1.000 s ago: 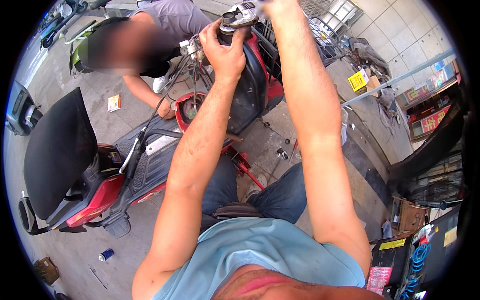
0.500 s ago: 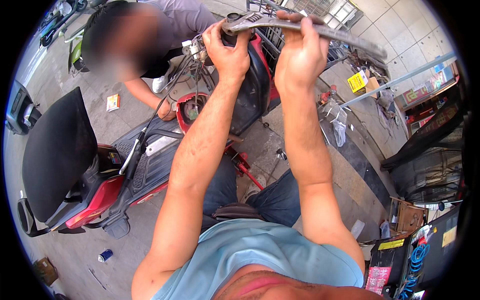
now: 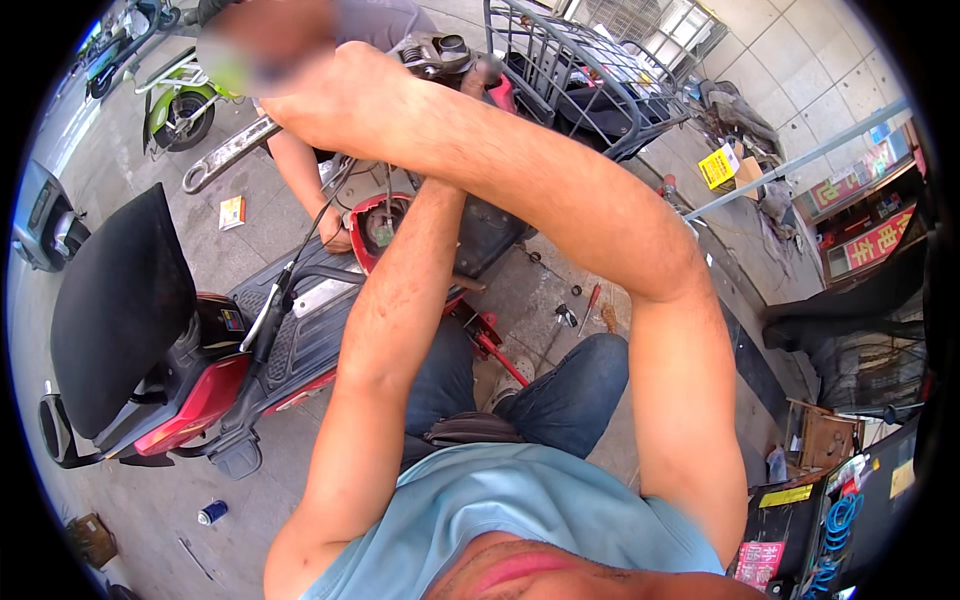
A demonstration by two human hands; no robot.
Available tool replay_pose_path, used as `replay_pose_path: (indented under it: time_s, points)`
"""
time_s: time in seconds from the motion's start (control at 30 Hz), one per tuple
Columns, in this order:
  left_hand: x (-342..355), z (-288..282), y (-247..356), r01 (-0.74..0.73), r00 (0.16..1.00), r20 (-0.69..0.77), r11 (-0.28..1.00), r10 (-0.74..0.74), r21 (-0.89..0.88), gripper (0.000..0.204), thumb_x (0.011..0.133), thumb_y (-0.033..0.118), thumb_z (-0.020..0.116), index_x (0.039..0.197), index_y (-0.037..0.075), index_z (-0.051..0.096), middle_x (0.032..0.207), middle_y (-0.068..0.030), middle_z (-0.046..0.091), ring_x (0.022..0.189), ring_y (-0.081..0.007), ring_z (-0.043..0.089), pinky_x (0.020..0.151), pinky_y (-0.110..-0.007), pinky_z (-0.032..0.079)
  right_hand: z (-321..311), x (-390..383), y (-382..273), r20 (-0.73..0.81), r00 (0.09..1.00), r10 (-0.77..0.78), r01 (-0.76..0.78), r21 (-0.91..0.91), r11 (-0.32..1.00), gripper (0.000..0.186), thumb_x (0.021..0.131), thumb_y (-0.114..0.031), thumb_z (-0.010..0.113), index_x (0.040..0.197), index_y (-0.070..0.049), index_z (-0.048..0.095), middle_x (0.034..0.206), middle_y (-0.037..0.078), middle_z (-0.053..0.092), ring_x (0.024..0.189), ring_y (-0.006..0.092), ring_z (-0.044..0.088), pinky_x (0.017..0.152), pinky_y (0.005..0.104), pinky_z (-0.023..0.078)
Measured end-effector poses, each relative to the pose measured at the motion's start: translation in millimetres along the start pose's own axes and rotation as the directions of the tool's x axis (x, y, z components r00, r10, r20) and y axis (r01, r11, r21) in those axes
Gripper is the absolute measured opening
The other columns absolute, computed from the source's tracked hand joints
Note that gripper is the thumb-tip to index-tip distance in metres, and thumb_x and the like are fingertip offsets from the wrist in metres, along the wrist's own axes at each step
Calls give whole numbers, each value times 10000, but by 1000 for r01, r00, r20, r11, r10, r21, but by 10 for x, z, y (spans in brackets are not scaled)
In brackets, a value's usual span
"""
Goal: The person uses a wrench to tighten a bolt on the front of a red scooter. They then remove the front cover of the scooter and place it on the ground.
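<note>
My right hand (image 3: 315,100) grips a long steel adjustable wrench (image 3: 226,158), whose handle end sticks out down to the left. The wrench's head lies at the top of the red-and-black scooter's steering column (image 3: 452,48). My left hand (image 3: 478,82) is mostly behind my right forearm, with only part showing beside the column; its grip is hidden. Loose cables and wires hang below, by an opened red body panel (image 3: 380,225) with wiring inside.
A co-worker's hand (image 3: 335,235) is at the scooter's wiring. A wire cage rack (image 3: 625,105) stands behind. Left are a green scooter (image 3: 175,120) and the black seat (image 3: 115,310). Small tools (image 3: 590,300) lie on the paving; a cluttered black workbench (image 3: 800,520) is at right.
My right hand has swung from the upper right across to the left with the wrench, so its handle now points down-left. My right forearm now crosses over my left hand.
</note>
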State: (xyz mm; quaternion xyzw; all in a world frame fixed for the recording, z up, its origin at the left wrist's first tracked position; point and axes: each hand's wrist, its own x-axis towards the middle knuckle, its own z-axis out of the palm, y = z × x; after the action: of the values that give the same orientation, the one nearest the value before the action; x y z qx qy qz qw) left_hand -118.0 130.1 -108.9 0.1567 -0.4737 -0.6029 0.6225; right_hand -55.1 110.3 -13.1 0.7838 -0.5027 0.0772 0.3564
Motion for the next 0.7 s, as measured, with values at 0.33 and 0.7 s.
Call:
replay_pose_path:
  time_s: [0.33, 0.7]
  points:
    - [162, -24, -347, -426, 901, 45, 858, 433, 286, 552, 761, 248, 870, 1151, -31, 598, 1139, -160, 573, 1114, -322, 558, 1008, -418, 441, 814, 880, 1243, -235, 968, 91, -86, 31, 996, 177, 901, -25, 555, 1023, -33, 683, 791, 132, 636, 713, 280, 648, 653, 440, 538]
    - [199, -154, -282, -359, 912, -69, 869, 404, 340, 594, 797, 256, 886, 1178, -67, 566, 1185, -169, 532, 1105, -308, 559, 983, -399, 457, 550, 443, 1857, 455, 669, 588, -419, 884, -207, 117, 999, -28, 503, 946, -34, 607, 640, 77, 574, 461, 212, 515, 415, 373, 427]
